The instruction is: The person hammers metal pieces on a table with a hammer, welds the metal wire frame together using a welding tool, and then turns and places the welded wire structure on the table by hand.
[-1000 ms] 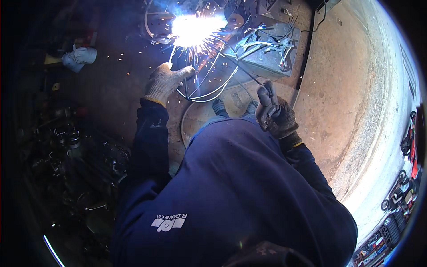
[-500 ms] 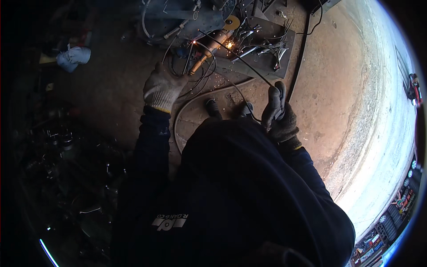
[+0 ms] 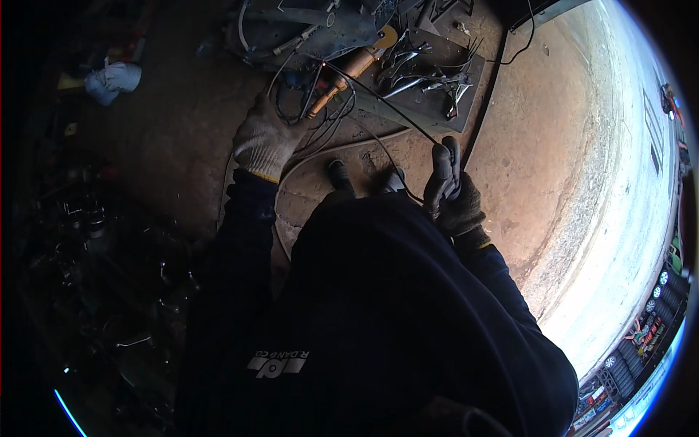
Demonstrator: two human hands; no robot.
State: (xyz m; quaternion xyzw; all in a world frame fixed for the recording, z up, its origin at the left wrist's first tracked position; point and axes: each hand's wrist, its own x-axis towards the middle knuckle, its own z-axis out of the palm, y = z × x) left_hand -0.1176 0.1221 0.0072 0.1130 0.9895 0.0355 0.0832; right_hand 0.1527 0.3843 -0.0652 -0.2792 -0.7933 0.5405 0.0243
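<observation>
My right hand (image 3: 455,193), in a dark-palmed knit glove, is closed at the right. A long thin dark welding rod (image 3: 393,107) slants from it up and left, with a small glow at its tip. A black cable (image 3: 400,171) curves near the same hand; how the rod is gripped is hidden by the fingers. My left hand (image 3: 268,142), in a pale knit glove, has thumb and fingers apart, beside the looped cables (image 3: 335,120). Just beyond it, an orange angle grinder (image 3: 346,79) with a yellowish disc leans on the metal work surface.
Metal offcuts (image 3: 429,73) lie on a dark metal plate (image 3: 466,98) ahead. A large dark round metal piece (image 3: 291,25) sits beyond the left hand. Pale cloth (image 3: 113,80) rests at far left. Shadowed metal parts (image 3: 138,339) fill the lower left. Bright pavement (image 3: 619,218) spreads at right.
The bright sparks near the grinder and around the rod's tip are gone; only a faint glow stays. Both hands keep nearly the same place while the view has shifted slightly.
</observation>
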